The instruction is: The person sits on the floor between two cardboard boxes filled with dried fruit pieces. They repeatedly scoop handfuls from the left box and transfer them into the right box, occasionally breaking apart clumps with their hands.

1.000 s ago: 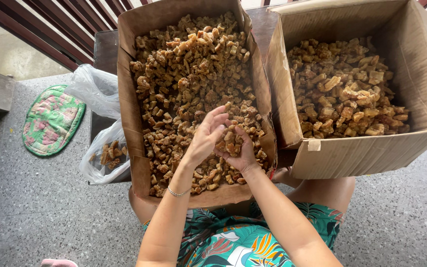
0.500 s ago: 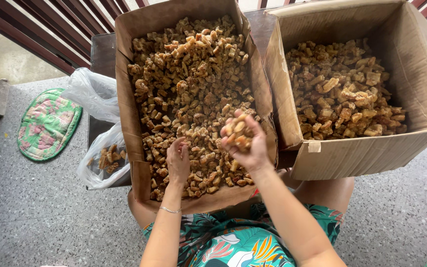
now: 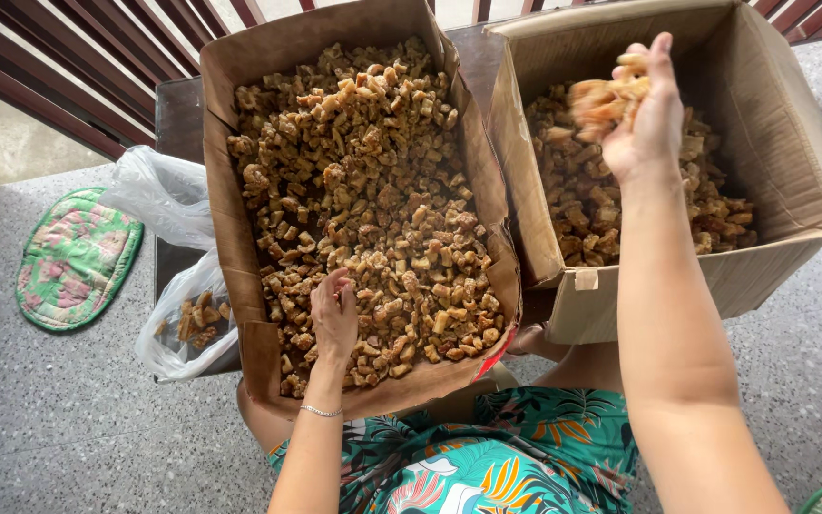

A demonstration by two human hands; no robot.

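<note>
Two open cardboard boxes stand in front of me, both filled with small golden-brown crunchy pieces. My right hand (image 3: 641, 109) is raised over the right box (image 3: 792, 143), holding a handful of brown pieces (image 3: 603, 100). My left hand (image 3: 334, 316) rests palm down, fingers apart, on the pieces in the near part of the left box (image 3: 230, 238). A thin bracelet circles my left wrist.
A clear plastic bag (image 3: 183, 324) holding a few brown pieces lies left of the left box. A green floral mat (image 3: 73, 259) lies on the speckled floor farther left. Dark red railing bars (image 3: 68, 67) run along the back. My lap wears green patterned fabric.
Both hands were together in the left box. My right hand has lifted a handful and swung right over the other box. My left hand stayed low in the left box.
</note>
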